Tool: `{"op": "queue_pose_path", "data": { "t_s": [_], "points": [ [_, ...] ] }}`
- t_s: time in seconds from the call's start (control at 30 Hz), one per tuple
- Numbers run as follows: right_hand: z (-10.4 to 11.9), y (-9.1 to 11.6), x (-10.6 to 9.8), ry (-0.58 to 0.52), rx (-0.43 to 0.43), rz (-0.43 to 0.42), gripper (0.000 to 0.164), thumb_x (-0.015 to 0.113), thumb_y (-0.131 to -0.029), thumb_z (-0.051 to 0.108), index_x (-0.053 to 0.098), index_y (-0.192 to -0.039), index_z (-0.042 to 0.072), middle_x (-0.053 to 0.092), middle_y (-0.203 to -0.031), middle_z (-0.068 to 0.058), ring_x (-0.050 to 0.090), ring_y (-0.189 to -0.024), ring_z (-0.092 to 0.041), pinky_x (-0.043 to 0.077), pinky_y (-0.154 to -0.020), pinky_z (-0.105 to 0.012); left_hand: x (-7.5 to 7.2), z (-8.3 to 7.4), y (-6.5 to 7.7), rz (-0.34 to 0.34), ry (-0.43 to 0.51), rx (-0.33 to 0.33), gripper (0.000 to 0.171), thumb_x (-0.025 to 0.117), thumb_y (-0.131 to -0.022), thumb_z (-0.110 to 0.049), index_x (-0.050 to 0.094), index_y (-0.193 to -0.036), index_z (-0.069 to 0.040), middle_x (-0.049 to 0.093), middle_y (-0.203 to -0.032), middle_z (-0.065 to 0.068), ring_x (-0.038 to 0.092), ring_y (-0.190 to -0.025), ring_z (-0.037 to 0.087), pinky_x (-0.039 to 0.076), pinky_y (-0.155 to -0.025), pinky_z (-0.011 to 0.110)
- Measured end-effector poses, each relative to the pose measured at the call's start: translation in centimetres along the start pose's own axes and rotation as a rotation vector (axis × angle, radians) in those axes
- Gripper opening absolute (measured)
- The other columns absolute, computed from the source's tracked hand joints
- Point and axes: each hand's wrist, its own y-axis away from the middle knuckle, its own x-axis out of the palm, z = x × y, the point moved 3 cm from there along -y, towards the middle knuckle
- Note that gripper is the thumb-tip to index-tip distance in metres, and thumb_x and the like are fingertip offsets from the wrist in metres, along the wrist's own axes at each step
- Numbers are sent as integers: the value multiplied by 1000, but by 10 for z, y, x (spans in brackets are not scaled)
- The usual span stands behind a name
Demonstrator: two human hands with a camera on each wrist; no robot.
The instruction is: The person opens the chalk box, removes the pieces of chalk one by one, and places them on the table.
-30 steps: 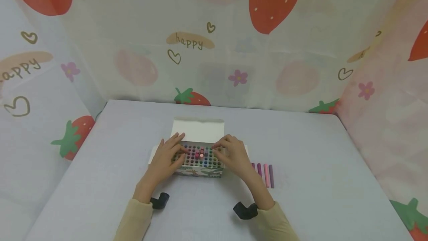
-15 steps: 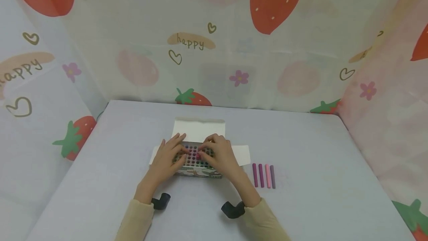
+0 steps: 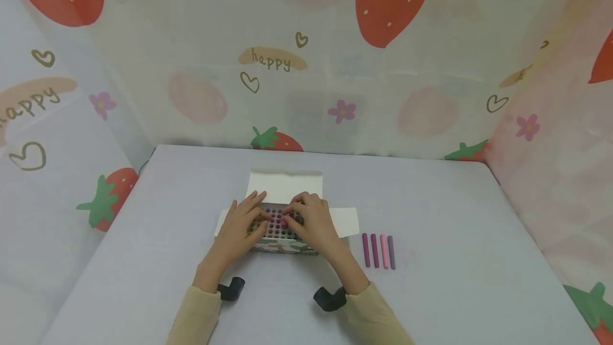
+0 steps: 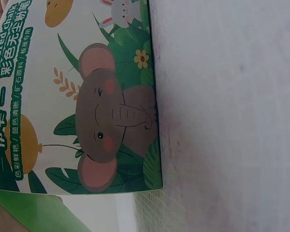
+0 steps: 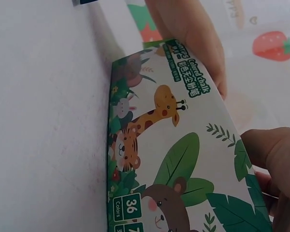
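An open cardboard box of colored chalk (image 3: pixel 283 246) sits mid-table, its rows of round stick ends facing up. My left hand (image 3: pixel 235 230) rests over its left end, fingers spread, with index finger and thumb above the sticks. With thumb and index finger, my right hand (image 3: pixel 313 223) pinches a pinkish-red chalk stick (image 3: pixel 284 223) that stands up near the middle of the rows. In the left wrist view an elephant is printed on the box front (image 4: pixel 106 116). The right wrist view has the box front (image 5: pixel 159 111) with my right thumb (image 5: pixel 280 159) at its upper edge.
Right of the box several loose chalk sticks (image 3: pixel 375 251) lie side by side, purple, pink and greyish violet. The lid (image 3: pixel 282 185) is folded back, and a side flap (image 3: pixel 346 221) sticks out to the right. A strawberry-print curtain (image 3: pixel 342 81) stands behind the table.
My right hand has moved left from the box's right end to the middle and closed on the pinkish-red chalk stick. It uncovered the loose sticks. My left hand has stayed in place.
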Motion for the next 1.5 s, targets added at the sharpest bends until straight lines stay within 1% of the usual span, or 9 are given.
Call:
{"op": "queue_pose_path", "data": {
  "t_s": [0.27, 0.47, 0.67, 0.77, 0.93, 1.07, 1.23, 1.43, 1.5],
  "points": [
    [1, 0, 3, 50, 7, 33, 8, 64, -88, 26, 67, -90, 19, 58, -103, -1, 50, -92, -20, 41, -84, -42, 1, 2, 1, -6, -2, -2, 7, 58, -87, -19, 65, -90, -19, 40, -145, 3, 27, -138, 26, 16, -104, 68],
    [2, 2, 3, 56, -6, 4, 9, 61, -89, 27, 65, -94, 19, 57, -101, 1, 49, -89, -18, 41, -83, -41, 1, 1, 1, -13, 5, 0, 7, 59, -87, -19, 65, -89, -19, 41, -145, 3, 28, -138, 26, 15, -104, 68],
    [3, 2, 0, 12, -9, -26, 12, 58, -92, 28, 62, -99, 20, 56, -100, 2, 49, -87, -16, 40, -80, -38, 0, 0, 1, -14, 13, -2, 7, 59, -87, -19, 65, -90, -18, 41, -144, 4, 28, -138, 26, 15, -104, 68],
    [4, 1, -4, -24, -22, -67, 12, 57, -92, 29, 61, -99, 20, 57, -100, 2, 51, -88, -16, 42, -81, -39, 0, -1, 2, -17, 6, 2, 7, 59, -87, -20, 65, -90, -18, 41, -144, 3, 29, -138, 27, 16, -104, 68],
    [7, -2, -13, -98, -95, -173, 12, 61, -90, 25, 63, -97, 16, 58, -100, -2, 54, -91, -19, 43, -86, -42, 0, 0, 2, -27, -8, 7, 7, 59, -87, -19, 65, -90, -18, 42, -144, 2, 30, -137, 27, 17, -104, 67],
    [7, -2, -20, -127, -125, -227, 13, 61, -89, 25, 63, -97, 15, 57, -102, -3, 54, -94, -20, 42, -89, -43, -1, -1, 2, -29, -10, 6, 7, 59, -87, -19, 65, -90, -19, 42, -144, 3, 30, -137, 27, 17, -104, 67],
    [5, 1, -29, -158, -109, -259, 12, 61, -90, 24, 63, -97, 15, 56, -102, -3, 53, -95, -19, 41, -88, -46, -2, -2, 2, -30, -1, 5, 7, 59, -86, -19, 66, -90, -18, 42, -143, 4, 30, -137, 27, 16, -104, 67],
    [3, 6, -43, -212, -78, -292, 11, 64, -88, 20, 63, -96, 12, 56, -101, -4, 53, -89, -18, 41, -85, -44, -3, -3, 2, -30, -4, 4, 7, 59, -87, -19, 65, -90, -19, 42, -144, 4, 30, -137, 27, 16, -105, 67],
    [1, 8, -48, -232, -76, -303, 11, 64, -87, 18, 63, -96, 12, 56, -100, -4, 53, -90, -18, 40, -86, -44, -2, -3, 2, -30, -5, 5, 7, 59, -87, -19, 65, -90, -19, 42, -144, 4, 29, -137, 27, 16, -105, 66]
  ]
}}
